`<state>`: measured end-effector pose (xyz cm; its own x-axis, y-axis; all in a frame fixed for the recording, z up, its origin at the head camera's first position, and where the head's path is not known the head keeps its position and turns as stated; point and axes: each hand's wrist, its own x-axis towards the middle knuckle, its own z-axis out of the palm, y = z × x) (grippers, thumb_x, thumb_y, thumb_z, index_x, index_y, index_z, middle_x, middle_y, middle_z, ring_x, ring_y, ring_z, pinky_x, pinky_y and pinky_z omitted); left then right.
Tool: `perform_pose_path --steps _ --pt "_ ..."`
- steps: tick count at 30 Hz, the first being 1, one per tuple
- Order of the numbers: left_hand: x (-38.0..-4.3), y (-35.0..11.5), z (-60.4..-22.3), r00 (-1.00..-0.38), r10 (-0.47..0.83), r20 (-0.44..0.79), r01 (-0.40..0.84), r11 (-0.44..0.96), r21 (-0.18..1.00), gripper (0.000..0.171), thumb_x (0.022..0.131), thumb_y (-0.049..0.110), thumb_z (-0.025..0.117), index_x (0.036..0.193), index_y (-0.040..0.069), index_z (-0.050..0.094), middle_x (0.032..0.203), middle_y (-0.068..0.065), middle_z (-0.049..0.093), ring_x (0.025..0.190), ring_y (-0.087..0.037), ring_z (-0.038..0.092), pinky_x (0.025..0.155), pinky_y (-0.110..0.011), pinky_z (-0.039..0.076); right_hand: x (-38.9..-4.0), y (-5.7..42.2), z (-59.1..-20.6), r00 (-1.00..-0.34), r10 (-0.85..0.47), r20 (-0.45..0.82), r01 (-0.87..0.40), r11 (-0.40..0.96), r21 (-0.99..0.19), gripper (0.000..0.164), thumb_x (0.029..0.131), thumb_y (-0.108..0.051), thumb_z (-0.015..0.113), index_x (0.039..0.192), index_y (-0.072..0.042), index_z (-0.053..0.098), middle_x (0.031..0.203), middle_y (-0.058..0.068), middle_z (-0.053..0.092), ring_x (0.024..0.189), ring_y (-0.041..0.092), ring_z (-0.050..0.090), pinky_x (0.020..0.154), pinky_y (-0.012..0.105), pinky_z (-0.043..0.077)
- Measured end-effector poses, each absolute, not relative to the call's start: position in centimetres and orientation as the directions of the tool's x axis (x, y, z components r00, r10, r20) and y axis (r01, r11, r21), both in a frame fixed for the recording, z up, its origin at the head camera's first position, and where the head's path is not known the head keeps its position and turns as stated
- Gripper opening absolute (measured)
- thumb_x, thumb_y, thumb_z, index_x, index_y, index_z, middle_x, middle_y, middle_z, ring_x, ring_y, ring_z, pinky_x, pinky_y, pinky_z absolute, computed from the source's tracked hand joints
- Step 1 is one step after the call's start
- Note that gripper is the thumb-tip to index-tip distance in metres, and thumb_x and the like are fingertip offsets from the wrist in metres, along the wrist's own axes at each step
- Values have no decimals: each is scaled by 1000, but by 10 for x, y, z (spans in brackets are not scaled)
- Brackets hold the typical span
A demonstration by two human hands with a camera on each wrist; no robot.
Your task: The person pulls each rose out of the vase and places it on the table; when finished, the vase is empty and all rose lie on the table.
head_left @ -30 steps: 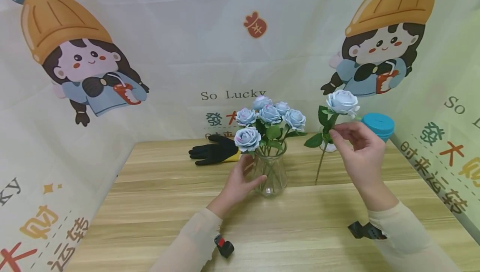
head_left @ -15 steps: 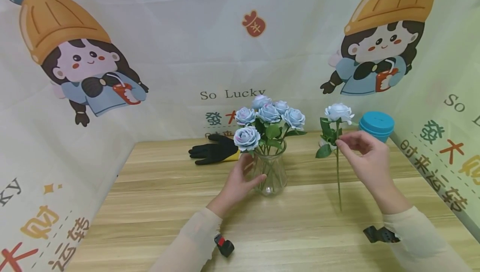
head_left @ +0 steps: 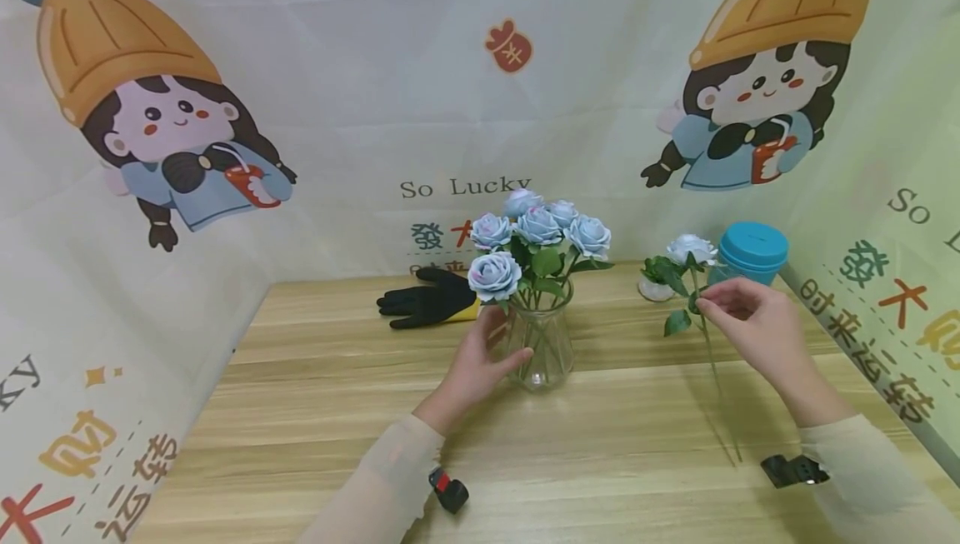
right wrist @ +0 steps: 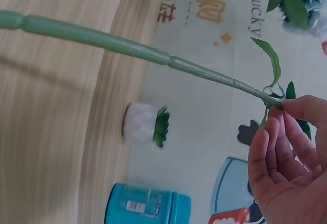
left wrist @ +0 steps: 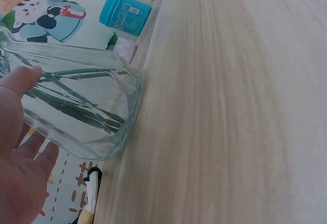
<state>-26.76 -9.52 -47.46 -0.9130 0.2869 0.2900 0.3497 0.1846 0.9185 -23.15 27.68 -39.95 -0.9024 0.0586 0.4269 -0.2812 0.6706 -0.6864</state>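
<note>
Several pale blue artificial roses (head_left: pixel 537 226) stand in a clear glass vase (head_left: pixel 551 352) near the middle of the table. My left hand (head_left: pixel 474 369) holds the vase from its left side; the left wrist view shows the thumb on the near glass and fingers on the far side. Green stems cross inside the vase. Farther right, my right hand (head_left: pixel 761 327) pinches a single blue rose (head_left: pixel 692 249) by its stem below the bloom. That stem (right wrist: pixel 102 38) slants down over the table; in the right wrist view the bloom is out of sight.
Behind the vase lies a black and yellow glove (head_left: pixel 427 301). A small potted plant (head_left: pixel 656 281) and a blue-lidded container (head_left: pixel 756 252) stand at the back right. Printed cloth (head_left: pixel 337 94) hangs behind and beside the wooden table (head_left: pixel 315 411).
My right hand has moved right and lower with the single rose, and the stem's lower end has swung toward me and right. The left hand and vase stay put.
</note>
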Motion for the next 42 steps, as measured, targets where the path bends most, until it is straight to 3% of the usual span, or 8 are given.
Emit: perform_pose_path --steps 4,8,17,23,27,36,42 --pt "-268 -96 -474 -909 295 294 359 198 912 70 91 8 79 150 3 41 156 -20 47 147 -39 45 122 -49 38 -234 290 -405 -922 54 383 -235 707 -666 17 98 -17 72 103 -1 73 92 15 75 72 -9 56 61 11 48" --pt "-267 -95 -473 -909 302 289 359 212 909 71 92 10 79 151 4 40 156 -19 46 147 -39 45 121 -48 39 -234 304 -411 -929 53 367 -210 739 -640 18 98 -18 72 102 -1 74 96 20 75 71 -11 55 58 14 48" --pt "-269 -96 -474 -907 299 295 366 217 905 69 91 8 79 148 2 42 154 -20 48 146 -38 46 121 -47 39 -238 338 -426 -946 10 324 -189 795 -576 19 97 -19 72 102 -2 75 94 17 75 72 -16 52 58 17 48" --pt "-270 -96 -472 -903 295 313 380 204 902 69 89 7 80 147 0 43 152 -22 49 145 -39 46 122 -47 39 -242 362 -437 -967 -23 254 -162 825 -542 20 97 -19 72 103 0 74 91 16 75 75 -5 57 57 21 48" --pt "-270 -96 -472 -902 292 319 382 191 904 70 89 5 80 148 -2 43 152 -23 49 145 -39 46 122 -50 38 -244 376 -444 -976 -45 212 -154 832 -533 20 98 -17 70 104 2 73 90 15 75 71 -10 53 57 22 48" --pt "-268 -96 -474 -903 297 310 377 201 904 71 89 5 79 149 -1 41 153 -22 48 145 -38 46 122 -49 38 -244 398 -458 -990 -38 135 -102 858 -503 20 98 -16 70 103 4 72 90 17 74 76 9 61 59 23 48" --pt "-268 -96 -475 -901 296 318 381 187 905 71 89 5 80 149 0 42 152 -21 49 146 -37 46 123 -48 37 -242 406 -459 -994 -55 98 -95 874 -477 20 97 -17 70 101 3 73 88 14 74 76 10 62 62 28 50"
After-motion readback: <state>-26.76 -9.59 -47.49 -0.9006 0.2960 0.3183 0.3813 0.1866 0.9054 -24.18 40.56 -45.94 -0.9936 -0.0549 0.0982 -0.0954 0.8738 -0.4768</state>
